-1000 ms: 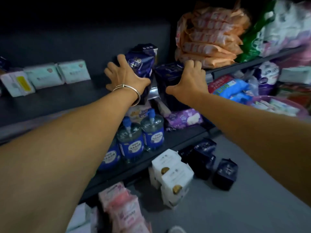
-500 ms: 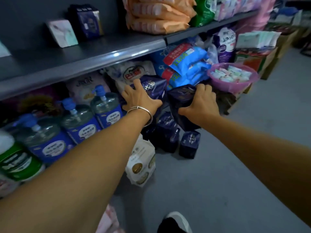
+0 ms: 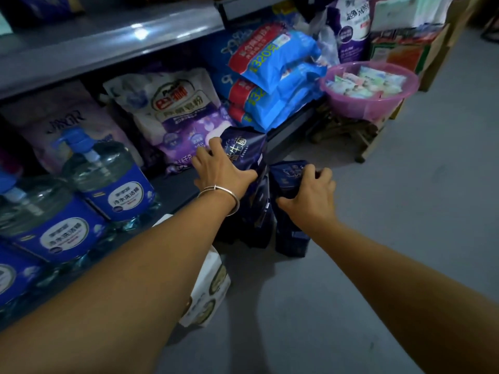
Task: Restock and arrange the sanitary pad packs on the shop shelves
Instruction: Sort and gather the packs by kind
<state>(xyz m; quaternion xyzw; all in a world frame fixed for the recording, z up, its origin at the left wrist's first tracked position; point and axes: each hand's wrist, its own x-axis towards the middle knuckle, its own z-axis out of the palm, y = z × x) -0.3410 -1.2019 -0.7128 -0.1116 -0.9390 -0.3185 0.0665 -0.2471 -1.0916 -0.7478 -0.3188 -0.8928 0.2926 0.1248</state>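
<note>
Several dark blue sanitary pad packs stand in a pile (image 3: pixel 258 225) on the grey floor in front of the bottom shelf. My left hand (image 3: pixel 218 171), with a silver bangle on the wrist, grips the top of one upright dark blue pack (image 3: pixel 243 145) at the shelf's front edge. My right hand (image 3: pixel 310 197) is closed over the top of a second dark blue pack (image 3: pixel 287 175) just to its right. The lower parts of both packs are hidden among the pile and behind my arms.
On the bottom shelf stand blue-labelled pump bottles (image 3: pixel 108 182), a washing powder bag (image 3: pixel 175 109) and stacked blue packs (image 3: pixel 278 76). A pink basin (image 3: pixel 348 105) of small packets sits on a stool to the right. White boxes (image 3: pixel 209 290) lie on the floor under my left forearm.
Both hands have come down from the upper shelf to the floor pile by the bottom shelf, each with a dark blue pack in it. The view has tilted down with them.
</note>
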